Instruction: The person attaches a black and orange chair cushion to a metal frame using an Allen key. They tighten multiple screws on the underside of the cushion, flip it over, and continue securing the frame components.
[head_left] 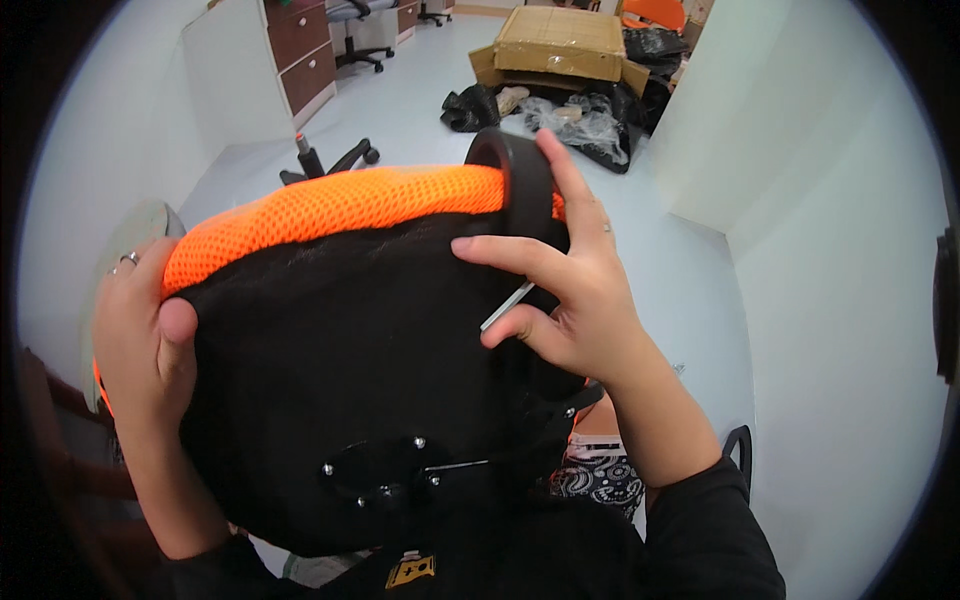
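An office chair seat (340,340) with a black underside and an orange mesh edge (340,200) is held up before me, its underside toward me. My left hand (145,320) grips its left edge, thumb on the black cloth. My right hand (575,275) is at the right side beside a curved black armrest (528,185), one finger stretched along its outer side and another across the black cloth. A thin silver metal bar (507,307) is held at the right thumb; its far end is hidden. Several bolts (419,442) and a thin metal rod (455,465) show low on the underside.
A chair base with casters (335,160) stands on the floor behind the seat. Farther back are an opened cardboard box (558,45), black plastic bags (470,108) and clear wrap (570,120). Brown drawers (305,80) stand at back left; a white wall (830,200) runs along the right.
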